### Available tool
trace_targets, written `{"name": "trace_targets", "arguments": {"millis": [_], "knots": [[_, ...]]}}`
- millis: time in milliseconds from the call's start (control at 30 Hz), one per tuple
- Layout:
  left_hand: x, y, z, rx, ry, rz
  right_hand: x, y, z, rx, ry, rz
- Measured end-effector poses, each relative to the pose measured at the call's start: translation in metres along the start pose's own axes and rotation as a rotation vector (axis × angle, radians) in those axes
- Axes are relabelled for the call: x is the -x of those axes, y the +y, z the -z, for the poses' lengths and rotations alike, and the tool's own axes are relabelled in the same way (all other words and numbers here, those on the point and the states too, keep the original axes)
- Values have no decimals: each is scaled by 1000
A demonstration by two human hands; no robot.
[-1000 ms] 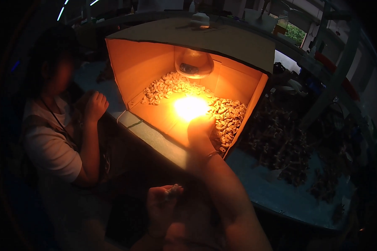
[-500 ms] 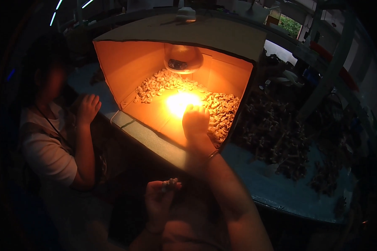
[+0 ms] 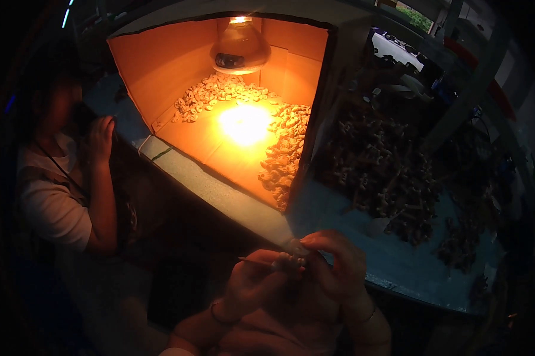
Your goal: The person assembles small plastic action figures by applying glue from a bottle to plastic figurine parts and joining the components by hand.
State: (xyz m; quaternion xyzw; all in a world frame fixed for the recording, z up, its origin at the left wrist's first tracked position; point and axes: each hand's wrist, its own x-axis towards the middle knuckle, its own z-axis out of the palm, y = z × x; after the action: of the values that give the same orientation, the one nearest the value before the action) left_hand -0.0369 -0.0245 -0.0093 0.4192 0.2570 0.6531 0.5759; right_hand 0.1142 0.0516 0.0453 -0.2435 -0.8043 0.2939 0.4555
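Low in front of my body, my left hand [image 3: 251,282] pinches a small knobbly, branched piece [image 3: 292,264], its kind too dark to make out. A thin stick [image 3: 254,261] juts leftward from those fingers. My right hand [image 3: 341,261] meets it from the right, thumb and fingers closed on a small rounded piece [image 3: 295,246] held against the top of the knobbly one. Beyond both hands stands an open-fronted cardboard box [image 3: 160,68], lit orange by a bulb [image 3: 239,50]. Small ring-like pieces lie inside: a pale pile [image 3: 211,95] at the back and a browner pile [image 3: 285,154] along the right.
On the blue table [image 3: 338,222] right of the box lies a large dark heap of branched pieces [image 3: 386,172], with a smaller heap [image 3: 460,237] beside it. A pale strip [image 3: 199,184] edges the box front. Another person [image 3: 62,202] sits at the left, one hand raised.
My right hand has come out of the lit box and down to my left hand, bringing a small rounded piece. My left hand has risen slightly rightward. The view has shifted.
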Motion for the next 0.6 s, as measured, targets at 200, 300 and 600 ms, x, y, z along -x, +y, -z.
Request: {"name": "trace_targets", "arguments": {"millis": [200, 300, 600], "knots": [[-9, -17, -19, 4, -69, 117, 20, 17, 31, 12, 61, 135], [-11, -25, -24, 127, -95, 168, 22, 18, 45, 48, 12, 175], [-18, -30, -44, 13, -82, 253, 37, 35, 57, -77, 52, 179]]}}
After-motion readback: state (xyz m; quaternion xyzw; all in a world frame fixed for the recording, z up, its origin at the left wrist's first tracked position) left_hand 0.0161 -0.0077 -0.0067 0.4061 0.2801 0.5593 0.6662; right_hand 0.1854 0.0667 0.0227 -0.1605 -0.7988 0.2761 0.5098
